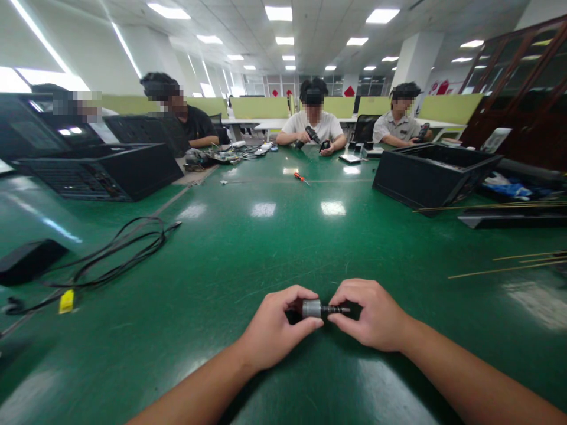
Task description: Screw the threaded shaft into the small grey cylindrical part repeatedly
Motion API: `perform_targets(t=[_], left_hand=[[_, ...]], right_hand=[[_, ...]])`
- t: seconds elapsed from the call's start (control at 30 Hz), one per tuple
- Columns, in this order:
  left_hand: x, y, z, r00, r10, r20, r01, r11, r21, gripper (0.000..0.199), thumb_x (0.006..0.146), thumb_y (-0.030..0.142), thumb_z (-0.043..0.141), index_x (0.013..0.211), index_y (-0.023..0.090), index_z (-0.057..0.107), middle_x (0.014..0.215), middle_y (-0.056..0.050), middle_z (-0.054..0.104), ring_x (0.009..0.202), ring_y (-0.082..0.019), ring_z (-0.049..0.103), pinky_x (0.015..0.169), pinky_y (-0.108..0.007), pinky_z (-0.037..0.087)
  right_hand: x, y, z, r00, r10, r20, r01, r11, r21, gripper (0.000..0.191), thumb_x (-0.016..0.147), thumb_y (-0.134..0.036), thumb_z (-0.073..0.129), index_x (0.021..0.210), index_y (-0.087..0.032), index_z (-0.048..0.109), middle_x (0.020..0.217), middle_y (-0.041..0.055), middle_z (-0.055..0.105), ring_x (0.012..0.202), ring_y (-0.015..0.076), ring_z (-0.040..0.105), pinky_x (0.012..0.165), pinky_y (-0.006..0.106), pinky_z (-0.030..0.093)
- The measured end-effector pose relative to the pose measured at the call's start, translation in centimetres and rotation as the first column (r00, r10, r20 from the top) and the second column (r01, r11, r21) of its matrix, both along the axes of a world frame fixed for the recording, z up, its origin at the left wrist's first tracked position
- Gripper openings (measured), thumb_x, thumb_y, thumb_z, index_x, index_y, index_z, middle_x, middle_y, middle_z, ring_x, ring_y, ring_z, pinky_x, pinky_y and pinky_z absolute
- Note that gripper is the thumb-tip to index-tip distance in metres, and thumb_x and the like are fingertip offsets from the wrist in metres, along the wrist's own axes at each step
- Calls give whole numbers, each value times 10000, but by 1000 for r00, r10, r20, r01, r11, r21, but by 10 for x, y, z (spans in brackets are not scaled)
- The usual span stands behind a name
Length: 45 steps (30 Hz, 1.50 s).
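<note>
Near the front middle of the table, my left hand (279, 324) grips a short silver metal cylinder (312, 309) between thumb and fingers. From its right end a thin dark shaft (339, 309) with ridges along it sticks out, lying level. My right hand (370, 316) closes around this shaft, thumb below and forefinger above, and its tip shows inside the curl of the fingers. Whether the cylinder and shaft are one piece I cannot tell. Both hands are low over the green table (248, 248).
Black computer cases stand left (106, 171) and right (434, 171). A looped black cable (124, 254) with a yellow tag (66, 301) lies left. An orange screwdriver (299, 176) lies farther off. Thin rods (482, 273) lie right. Across the table, a co-worker (312, 124) handles a power drill (312, 134).
</note>
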<state>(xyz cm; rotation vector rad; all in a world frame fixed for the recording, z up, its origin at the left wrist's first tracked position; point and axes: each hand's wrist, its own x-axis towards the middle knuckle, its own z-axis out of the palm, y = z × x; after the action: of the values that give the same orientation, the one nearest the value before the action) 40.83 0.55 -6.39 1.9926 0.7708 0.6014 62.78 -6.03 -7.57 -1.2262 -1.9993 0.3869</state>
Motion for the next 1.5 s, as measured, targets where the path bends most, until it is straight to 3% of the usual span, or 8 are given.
perform_targets(t=[0.73, 1.5], left_hand=[[-1, 1, -1, 1000, 16, 1, -16, 998, 54, 252, 786, 305, 741, 1006, 192, 694, 838, -9, 710, 755, -171, 639, 705, -270, 471], [-1, 1, -1, 997, 38, 64, -37, 999, -9, 261, 775, 273, 757, 1008, 179, 689, 839, -10, 712, 757, -168, 656, 717, -270, 494]], right_hand=[[3, 0, 0, 1000, -8, 9, 8, 1000, 4, 51, 822, -224, 697, 850, -197, 665, 745, 8, 670, 683, 158, 611, 653, 283, 433], [5, 0, 1, 1000, -22, -9, 22, 1000, -14, 49, 812, -207, 700, 842, -194, 663, 753, 7, 665, 690, 156, 601, 676, 288, 427]])
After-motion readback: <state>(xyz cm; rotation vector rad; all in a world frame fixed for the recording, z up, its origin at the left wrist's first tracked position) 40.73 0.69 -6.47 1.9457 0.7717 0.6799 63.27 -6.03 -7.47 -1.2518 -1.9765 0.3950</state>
